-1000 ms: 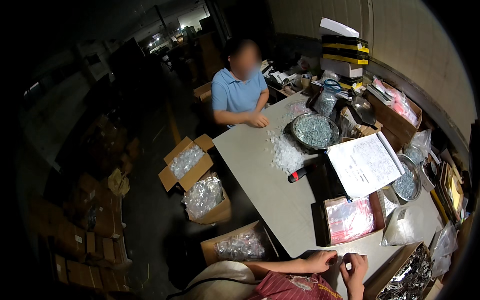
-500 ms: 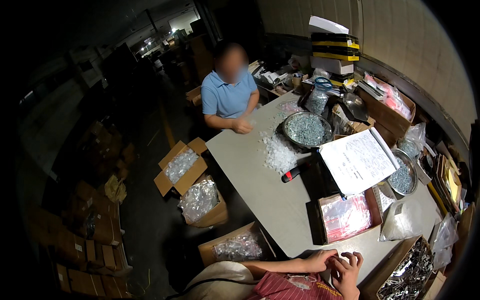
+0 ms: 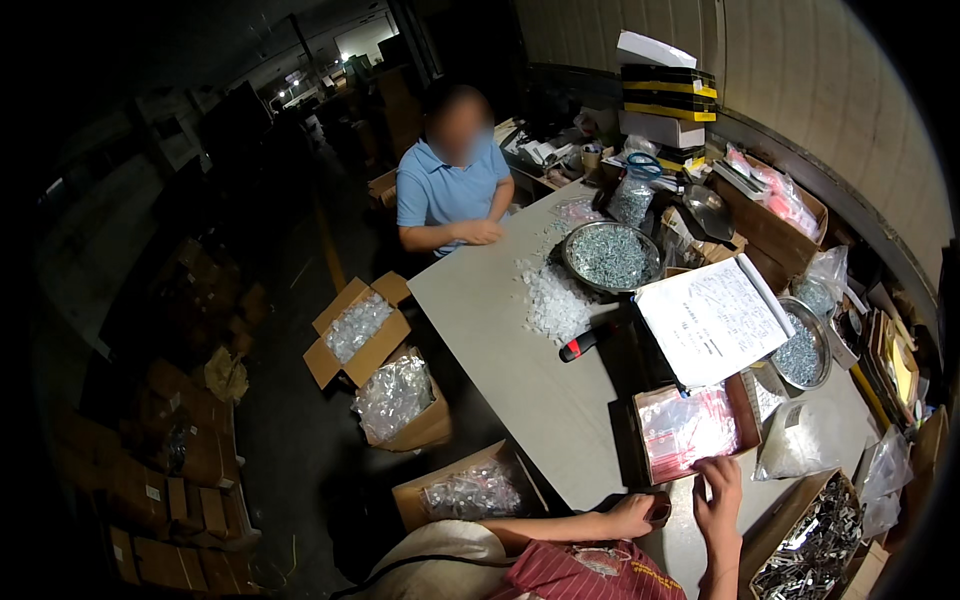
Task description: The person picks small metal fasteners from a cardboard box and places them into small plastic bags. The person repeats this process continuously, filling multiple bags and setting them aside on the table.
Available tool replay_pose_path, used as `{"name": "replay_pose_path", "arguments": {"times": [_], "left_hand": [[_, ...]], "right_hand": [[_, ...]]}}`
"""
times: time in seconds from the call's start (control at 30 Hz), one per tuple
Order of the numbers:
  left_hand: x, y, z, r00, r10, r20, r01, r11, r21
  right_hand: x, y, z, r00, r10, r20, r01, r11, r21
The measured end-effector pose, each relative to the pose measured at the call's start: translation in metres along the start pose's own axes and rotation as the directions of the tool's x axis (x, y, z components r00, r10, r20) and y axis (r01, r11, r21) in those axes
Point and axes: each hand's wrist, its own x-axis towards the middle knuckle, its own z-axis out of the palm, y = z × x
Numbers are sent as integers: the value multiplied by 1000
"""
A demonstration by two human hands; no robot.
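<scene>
My left hand (image 3: 632, 516) is closed at the table's near edge, its fingers round a small dark, reddish-brown-edged thing (image 3: 660, 509) that I cannot make out. Beside it, my right hand (image 3: 718, 497) reaches forward with bent fingers to the near rim of an open cardboard box (image 3: 752, 425). A gap shows between its thumb and fingers, and I see nothing held there. Inside that box lie clear plastic bags (image 3: 686, 424) with red strips. A clipboard with handwritten sheets (image 3: 712, 320) rests over the box's far side.
Across the table (image 3: 500, 390), a person in a blue shirt (image 3: 455, 190) sits by a metal bowl of screws (image 3: 612, 257) and a pile of white plastic pieces (image 3: 556, 303). A red-and-black-handled tool (image 3: 585, 344) lies nearby. To my right stands a box of metal parts (image 3: 815, 540); opened cartons (image 3: 365, 340) stand left.
My hands were together at the near edge; now the right has moved forward to the bag box and the left has drawn slightly left. The other person's hands have shifted slightly.
</scene>
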Motion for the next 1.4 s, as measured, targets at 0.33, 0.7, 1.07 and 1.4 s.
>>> {"name": "replay_pose_path", "arguments": {"times": [0.33, 0.7, 1.07, 1.4], "left_hand": [[3, -8, -3, 995, 100, -18, -100, 995, 0], [2, 1, -8, 992, 118, -52, -114, 991, 70], [2, -5, -9, 995, 70, 75, -45, 955, -294], [9, 74, -36, 956, -149, 254, 279, 732, -621]], "right_hand": [[32, 87, 83, 938, 150, 312, 61, 816, -575], [27, 52, 47, 978, 175, 109, -156, 973, -168], [12, 67, 46, 970, 237, -48, -236, 971, 30], [-68, 41, -49, 885, 299, -358, -358, 927, -111]]}}
